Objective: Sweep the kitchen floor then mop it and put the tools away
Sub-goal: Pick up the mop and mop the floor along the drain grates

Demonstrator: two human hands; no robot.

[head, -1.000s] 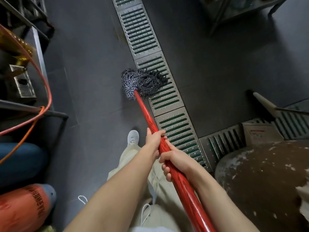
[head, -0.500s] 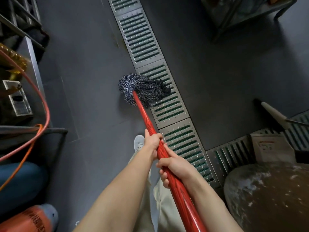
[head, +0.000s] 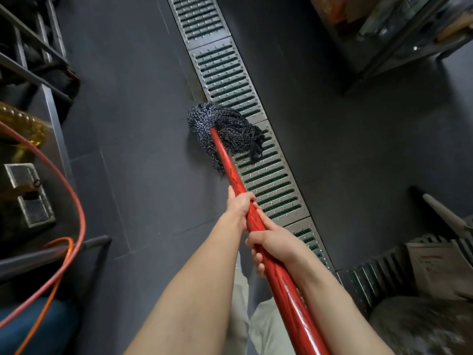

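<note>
So over to the left of the drain grate [head: 258, 160] I've got an orange hose [head: 76, 201] looping past some metal shelving [head: 33, 55]. The mop head [head: 225, 129] sits on the dark floor [head: 143, 124], its left half on the tile and its right strands lying over the grate's edge. My left hand [head: 240, 204] is wrapped round the red handle [head: 279, 275] just left of the grate, and my right hand [head: 275, 243] grips it right behind, nearer me. Further right of the grate there's a stained round tub [head: 422, 326].
</note>
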